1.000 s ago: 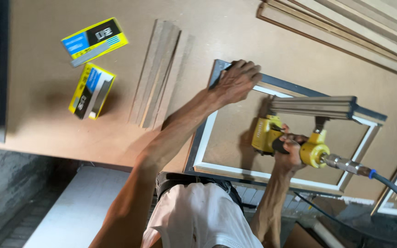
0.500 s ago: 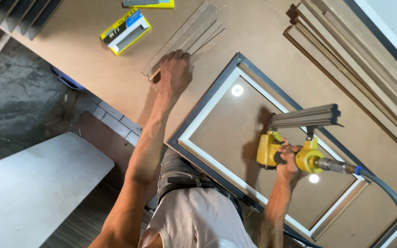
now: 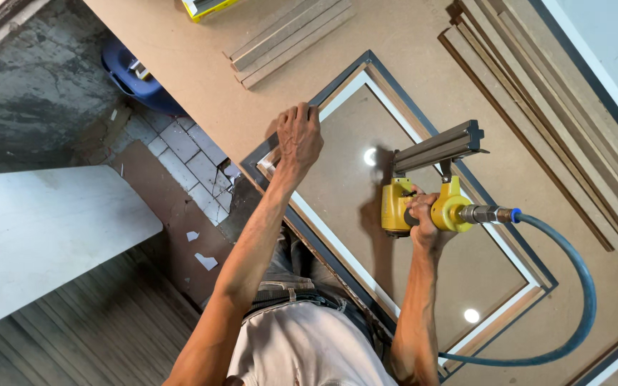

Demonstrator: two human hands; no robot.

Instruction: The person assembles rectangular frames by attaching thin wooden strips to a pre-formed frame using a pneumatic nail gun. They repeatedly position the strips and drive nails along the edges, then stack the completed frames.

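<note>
A rectangular picture frame (image 3: pixel 343 91) with a dark outer edge and white inner moulding lies face down on a brown workbench (image 3: pixel 423 43). My left hand (image 3: pixel 298 136) grips the frame's left side near its corner. My right hand (image 3: pixel 423 214) holds a yellow pneumatic nail gun (image 3: pixel 423 196) by its grip, above the frame's brown backing board (image 3: pixel 409 257). The gun's long grey magazine (image 3: pixel 438 146) points away from me. A blue air hose (image 3: pixel 574 286) runs from the gun's rear and loops down to the right.
A bundle of short wooden strips (image 3: pixel 291 36) lies beyond the frame. Long moulding lengths (image 3: pixel 552 114) are stacked at the right. A yellow box (image 3: pixel 205 6) sits at the top edge. A blue bag (image 3: pixel 134 71) rests on the floor beside a white board (image 3: pixel 37 236).
My left hand moved from the wooden strips back onto the frame's left side. The view shifted, and the nail gun stayed over the backing board.
</note>
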